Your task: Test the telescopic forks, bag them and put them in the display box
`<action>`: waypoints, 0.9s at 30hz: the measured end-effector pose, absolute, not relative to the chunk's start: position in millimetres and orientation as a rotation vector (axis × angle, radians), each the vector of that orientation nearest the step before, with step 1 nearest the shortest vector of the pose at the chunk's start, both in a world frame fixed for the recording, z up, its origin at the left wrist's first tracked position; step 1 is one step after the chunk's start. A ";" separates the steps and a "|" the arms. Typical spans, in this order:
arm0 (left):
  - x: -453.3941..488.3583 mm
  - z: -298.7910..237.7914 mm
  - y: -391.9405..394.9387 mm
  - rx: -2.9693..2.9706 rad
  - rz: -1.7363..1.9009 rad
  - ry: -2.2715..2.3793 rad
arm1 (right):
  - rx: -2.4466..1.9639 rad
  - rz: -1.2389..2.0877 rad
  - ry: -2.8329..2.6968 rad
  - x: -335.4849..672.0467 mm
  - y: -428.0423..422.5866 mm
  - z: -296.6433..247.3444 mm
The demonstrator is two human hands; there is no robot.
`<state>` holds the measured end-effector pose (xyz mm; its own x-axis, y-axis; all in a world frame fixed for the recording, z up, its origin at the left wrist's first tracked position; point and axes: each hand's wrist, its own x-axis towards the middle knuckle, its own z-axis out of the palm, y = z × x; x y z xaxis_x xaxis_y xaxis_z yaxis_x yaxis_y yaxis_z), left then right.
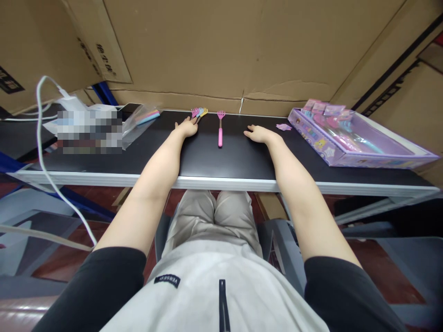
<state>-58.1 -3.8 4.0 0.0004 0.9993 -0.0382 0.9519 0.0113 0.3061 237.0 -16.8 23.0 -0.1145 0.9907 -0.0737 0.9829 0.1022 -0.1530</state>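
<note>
My left hand (187, 128) rests palm down on the black tabletop, fingers apart. It lies against a bunch of small back scratchers (200, 113) with pink, blue and yellow claw heads; their handles run under the hand and are mostly hidden. A single pink back scratcher (220, 131) lies between my hands, claw end away from me. My right hand (259, 133) lies flat on the table to its right, fingers spread and holding nothing. Beyond that hand is a small pink-purple scrap (284, 127).
On the right stands an open purple display box (363, 159) with wrapped back scratchers inside. A clear plastic bag (133, 131) with coloured sticks lies at left, near a blurred-out item and a white cable (43, 138). Cardboard (221, 50) walls the back. The table's metal edge (224, 184) runs in front.
</note>
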 end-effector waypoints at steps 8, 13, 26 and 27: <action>-57.5 -3.3 2.5 1.971 0.418 2.097 | -2.085 0.300 -2.285 233.3 -23.4 27.0; -58.8 -11.3 10.7 2.013 0.595 2.089 | -2.073 0.286 -2.282 234.4 -22.5 26.3; -5.1 19.5 -27.9 2.444 0.598 1.738 | -2.067 0.278 -2.301 232.3 -25.6 28.1; 1.6 21.6 -33.6 2.471 0.543 1.743 | -2.066 0.276 -2.307 232.4 -25.4 28.0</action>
<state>1.6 -33.6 21.6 0.2947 0.9237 0.2447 0.8993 -0.3547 0.2559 232.4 -25.4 28.0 -0.1165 0.9887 -0.0943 0.9830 0.1012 -0.1532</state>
